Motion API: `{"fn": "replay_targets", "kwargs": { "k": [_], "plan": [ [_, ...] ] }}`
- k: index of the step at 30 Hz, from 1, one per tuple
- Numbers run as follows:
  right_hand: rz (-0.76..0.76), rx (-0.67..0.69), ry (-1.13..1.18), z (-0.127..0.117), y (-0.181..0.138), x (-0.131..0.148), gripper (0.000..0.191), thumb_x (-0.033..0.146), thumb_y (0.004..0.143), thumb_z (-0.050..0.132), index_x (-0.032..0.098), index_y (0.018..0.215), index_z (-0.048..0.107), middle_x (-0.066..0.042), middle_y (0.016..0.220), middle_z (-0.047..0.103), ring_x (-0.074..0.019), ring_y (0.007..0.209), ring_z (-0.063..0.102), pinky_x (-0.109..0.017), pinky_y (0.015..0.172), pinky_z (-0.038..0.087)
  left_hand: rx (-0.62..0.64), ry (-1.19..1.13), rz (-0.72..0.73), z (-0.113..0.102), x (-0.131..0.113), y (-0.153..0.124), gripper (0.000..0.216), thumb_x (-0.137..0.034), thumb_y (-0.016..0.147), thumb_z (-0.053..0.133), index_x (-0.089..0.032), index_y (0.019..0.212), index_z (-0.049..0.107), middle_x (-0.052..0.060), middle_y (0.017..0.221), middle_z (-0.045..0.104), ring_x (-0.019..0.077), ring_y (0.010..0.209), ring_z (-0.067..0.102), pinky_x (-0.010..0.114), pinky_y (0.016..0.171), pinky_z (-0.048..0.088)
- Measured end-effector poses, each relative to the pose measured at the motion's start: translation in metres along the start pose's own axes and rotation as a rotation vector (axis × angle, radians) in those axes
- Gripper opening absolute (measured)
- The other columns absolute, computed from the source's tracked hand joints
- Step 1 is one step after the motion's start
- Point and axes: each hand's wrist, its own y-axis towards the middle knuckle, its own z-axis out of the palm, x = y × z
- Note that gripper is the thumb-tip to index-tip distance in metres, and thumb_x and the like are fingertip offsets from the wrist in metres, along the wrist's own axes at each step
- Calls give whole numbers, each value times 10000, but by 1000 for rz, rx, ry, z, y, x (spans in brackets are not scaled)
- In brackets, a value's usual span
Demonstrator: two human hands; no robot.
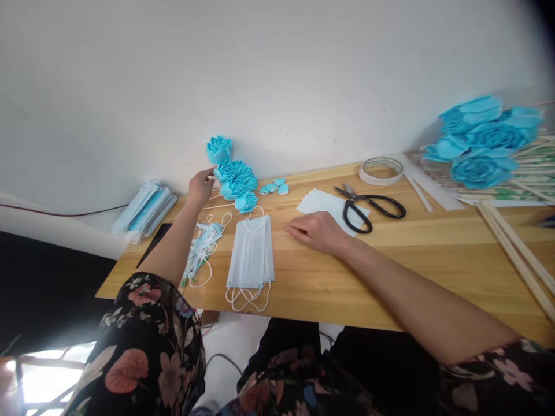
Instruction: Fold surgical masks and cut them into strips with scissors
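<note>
At the back of the table, my left hand (201,188) has its fingers pinched together at the edge of a cluster of blue paper-like flowers (236,176). Just above the fingers is a single blue flower (219,150); whether I grip its stem is hidden. My right hand (318,231) rests closed on the wood, with nothing visible in the fingers. Between my hands lie pleated face masks (250,254) with white ear loops. Beyond my right hand, black-handled scissors (368,208) lie on white sheets (323,202). Small blue pieces (274,186) sit near the flowers.
A stack of masks (145,211) leans at the left by the wall. Cut strips and loops (203,248) lie near my left forearm. A tape roll (381,171), finished blue flowers (485,141) and wooden sticks (518,254) are on the right.
</note>
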Motion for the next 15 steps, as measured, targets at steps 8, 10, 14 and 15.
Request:
{"fn": "replay_targets", "kwargs": {
  "k": [8, 10, 14, 15],
  "plan": [
    [40, 26, -12, -4, 1, 4, 421, 361, 998, 413, 190, 618, 476, -17, 634, 606, -133, 603, 471, -299, 584, 192, -211, -342, -8, -54, -60, -101, 469, -320, 924, 467, -206, 1334, 663, 91, 1135, 745, 206, 945, 697, 361, 836, 601],
    [45, 38, -22, -6, 2, 6, 415, 359, 994, 414, 192, 618, 470, -19, 632, 600, -132, 598, 460, -301, 586, 190, -145, -351, 26, -77, -97, -163, 382, -389, 946, 494, -314, 1231, 736, 51, 1005, 766, 225, 932, 710, 435, 916, 595],
    [41, 34, -45, -7, 1, 9, 422, 353, 990, 416, 195, 599, 435, -15, 595, 557, -131, 581, 430, -303, 588, 189, 685, -620, 303, -85, -139, -292, 250, -477, 959, 543, -503, 1015, 785, 21, 916, 790, 233, 909, 749, 432, 855, 606],
    [36, 26, -47, -6, 1, 9, 424, 352, 988, 417, 195, 594, 428, -14, 589, 549, -131, 579, 427, -303, 588, 191, 946, -686, 334, -71, -141, -318, 268, -471, 961, 553, -495, 1130, 760, 34, 1015, 795, 226, 982, 749, 406, 876, 599]
  ]
}}
